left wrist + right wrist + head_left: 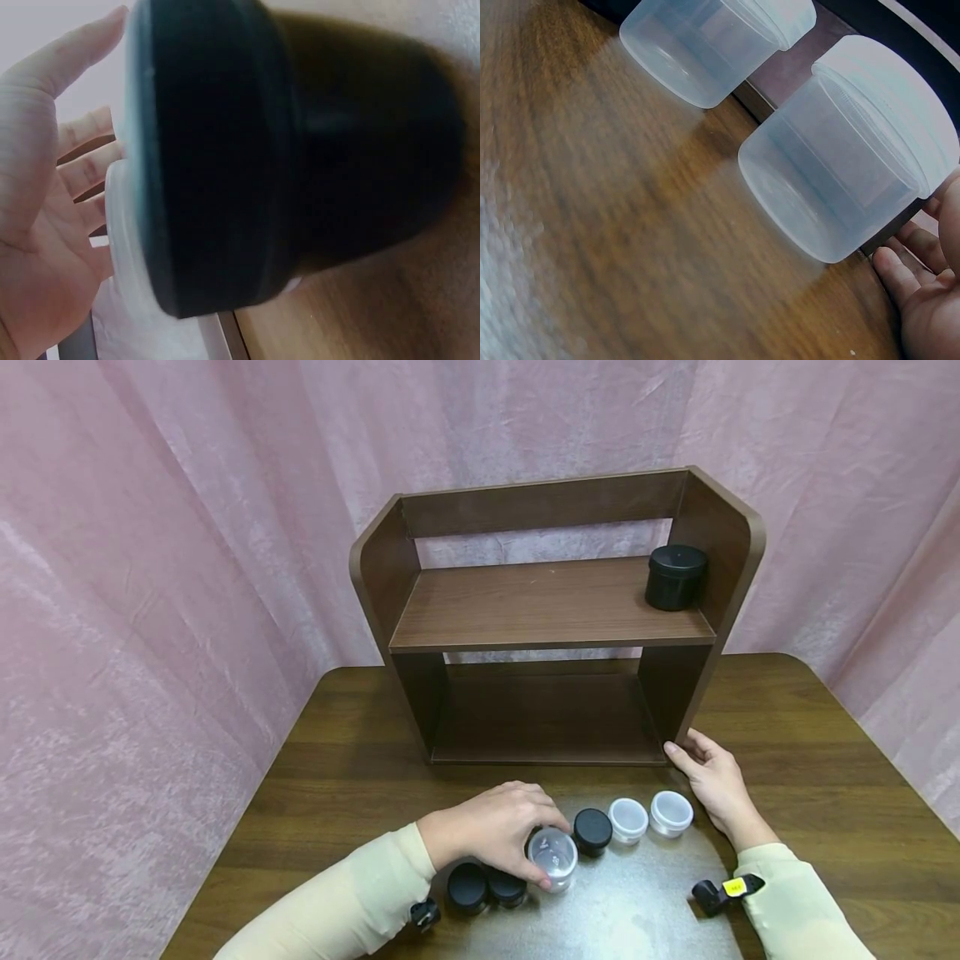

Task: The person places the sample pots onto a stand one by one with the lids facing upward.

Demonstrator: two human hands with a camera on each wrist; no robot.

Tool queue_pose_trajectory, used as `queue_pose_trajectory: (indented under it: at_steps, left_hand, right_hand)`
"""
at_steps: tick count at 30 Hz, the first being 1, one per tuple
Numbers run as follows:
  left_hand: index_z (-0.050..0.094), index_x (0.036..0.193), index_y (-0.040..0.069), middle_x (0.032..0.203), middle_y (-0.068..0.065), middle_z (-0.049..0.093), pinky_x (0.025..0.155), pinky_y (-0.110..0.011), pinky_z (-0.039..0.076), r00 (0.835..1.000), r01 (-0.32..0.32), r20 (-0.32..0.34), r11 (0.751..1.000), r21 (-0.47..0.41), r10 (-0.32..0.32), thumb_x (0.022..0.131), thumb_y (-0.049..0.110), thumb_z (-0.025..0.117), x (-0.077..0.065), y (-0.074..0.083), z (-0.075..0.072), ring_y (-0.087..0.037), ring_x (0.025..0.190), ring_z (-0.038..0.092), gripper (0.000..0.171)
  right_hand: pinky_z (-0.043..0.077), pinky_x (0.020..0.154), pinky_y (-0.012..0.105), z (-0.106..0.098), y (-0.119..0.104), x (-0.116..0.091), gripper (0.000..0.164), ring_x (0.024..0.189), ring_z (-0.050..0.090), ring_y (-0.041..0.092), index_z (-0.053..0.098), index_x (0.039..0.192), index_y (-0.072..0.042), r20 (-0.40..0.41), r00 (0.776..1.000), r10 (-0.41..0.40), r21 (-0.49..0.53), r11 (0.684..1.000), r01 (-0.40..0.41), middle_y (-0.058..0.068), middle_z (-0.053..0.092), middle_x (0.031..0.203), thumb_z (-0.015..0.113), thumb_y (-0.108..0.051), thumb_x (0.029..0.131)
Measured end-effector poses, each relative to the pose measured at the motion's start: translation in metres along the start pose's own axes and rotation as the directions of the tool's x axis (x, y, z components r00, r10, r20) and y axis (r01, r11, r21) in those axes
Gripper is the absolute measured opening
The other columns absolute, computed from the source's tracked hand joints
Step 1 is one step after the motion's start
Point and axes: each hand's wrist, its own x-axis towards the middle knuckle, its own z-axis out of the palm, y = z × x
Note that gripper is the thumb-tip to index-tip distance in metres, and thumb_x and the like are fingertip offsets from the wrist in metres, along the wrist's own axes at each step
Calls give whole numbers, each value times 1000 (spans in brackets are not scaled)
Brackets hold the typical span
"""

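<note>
Clear round plastic jar (555, 853), lower centre, sits pinched by your left hand (504, 823), your farther right hand (717, 785) holding the brown wooden shelf (551, 606).

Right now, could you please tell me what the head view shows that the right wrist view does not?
Only the head view shows the left hand holding a clear jar and the black jar on the shelf.
Only the right wrist view shows the two white-lidded jars side-on, close up.
Both show those two jars, the right hand and parts of the shelf and table.
</note>
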Motion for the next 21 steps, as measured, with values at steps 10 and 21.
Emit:
queue_pose_trajectory:
  at_steps: [10,21]
  left_hand:
    - [63,122,26,113,17,62,96,-29,41,1000,0,6,1000,-20,0,70,63,76,0,1,1,-2,108,51,65]
    - [65,121,24,111,17,63,96,-27,40,1000,-6,-4,999,-38,6,70,60,77,0,0,3,-1,109,52,64]
  right_hand:
    - [41,83,6,1,-1,-1,64,109,48,-4,40,141,6,6,1000,-5,12,1000,5,28,47,136,58,-37,96]
    - [37,81,2,-1,-3,-1,71,130,39,40,33,145,6,16,999,39,-21,999,-39,26,44,141,57,-40,96]
